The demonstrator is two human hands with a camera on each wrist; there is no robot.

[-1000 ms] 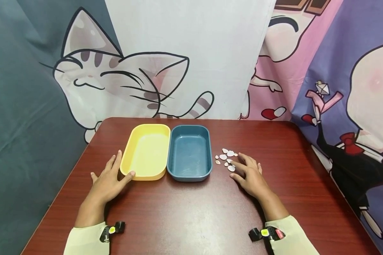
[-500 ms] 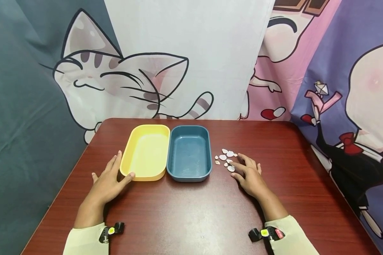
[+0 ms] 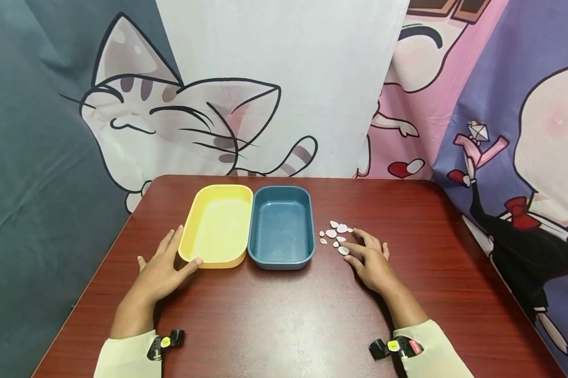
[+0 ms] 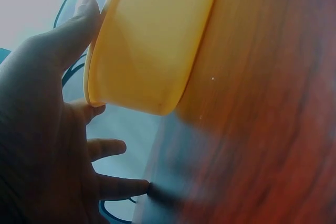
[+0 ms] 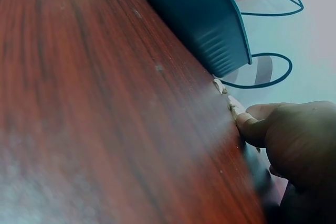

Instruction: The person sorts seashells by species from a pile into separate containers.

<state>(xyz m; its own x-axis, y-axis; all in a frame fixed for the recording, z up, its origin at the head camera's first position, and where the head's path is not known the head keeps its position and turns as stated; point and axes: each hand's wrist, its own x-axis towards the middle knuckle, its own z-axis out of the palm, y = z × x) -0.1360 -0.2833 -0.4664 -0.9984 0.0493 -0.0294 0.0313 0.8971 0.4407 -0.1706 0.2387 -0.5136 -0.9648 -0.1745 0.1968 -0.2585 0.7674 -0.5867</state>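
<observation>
In the head view, my left hand point(image 3: 157, 275) rests at the near left corner of a yellow tray point(image 3: 213, 262). Its thumb lies at the near rim and the spread fingers lie along the left side; the left wrist view shows the same hand point(image 4: 47, 114) against the tray's wall point(image 4: 152, 51). My right hand point(image 3: 374, 265) is at the right edge of a scatter of small white shell-like pieces point(image 3: 330, 233). Its index finger and thumb lie beside the nearest piece point(image 3: 343, 251), without a plain grip on it. Some pieces may be hidden under the fingers.
A dark blue tray point(image 3: 281, 265) stands against the yellow one, between it and the white pieces. Both trays hold nothing visible. The reddish-brown wooden table point(image 3: 284, 320) ends at a cartoon-printed cloth point(image 3: 284, 52) behind. Cameras are strapped to both wrists.
</observation>
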